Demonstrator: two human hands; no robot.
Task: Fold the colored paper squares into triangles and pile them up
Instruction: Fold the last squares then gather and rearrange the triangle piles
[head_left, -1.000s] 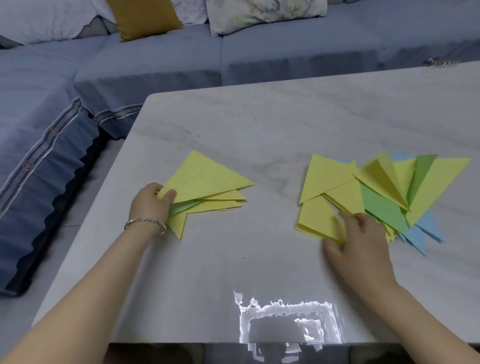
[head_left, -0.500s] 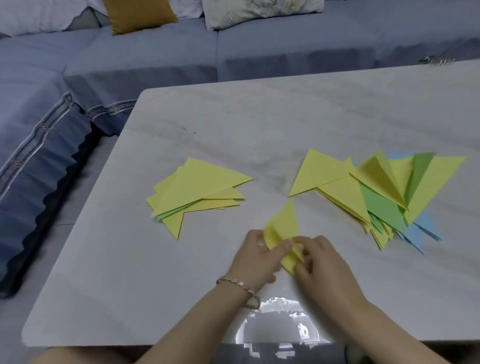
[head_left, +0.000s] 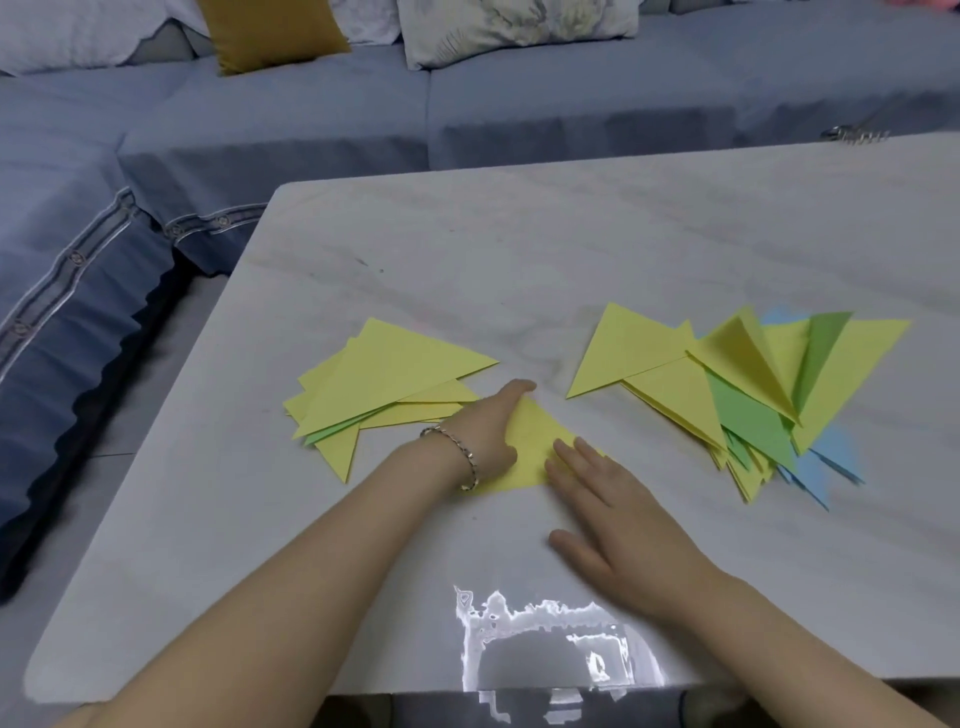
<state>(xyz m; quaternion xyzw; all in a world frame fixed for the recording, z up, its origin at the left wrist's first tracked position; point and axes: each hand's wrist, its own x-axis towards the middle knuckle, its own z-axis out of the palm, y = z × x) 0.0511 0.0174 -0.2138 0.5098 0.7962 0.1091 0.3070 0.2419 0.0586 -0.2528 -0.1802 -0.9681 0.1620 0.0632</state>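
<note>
A yellow paper piece (head_left: 532, 447) lies flat on the marble table (head_left: 519, 260) near its middle. My left hand (head_left: 493, 431) presses on its left side with fingers stretched forward. My right hand (head_left: 608, 499) lies flat with straight fingertips on its right part. Left of it sits a pile of folded triangles (head_left: 384, 379), mostly yellow with one green. To the right spreads a looser heap of yellow, green and blue papers (head_left: 748, 384).
A blue-grey sofa (head_left: 519, 104) with cushions runs behind and to the left of the table. A small metal object (head_left: 854, 135) lies at the far right table edge. A bright reflection marks the near edge.
A second ago my left hand was at the left pile and my right at the right heap. Both then held a yellow paper in the air; now it lies flat under both hands.
</note>
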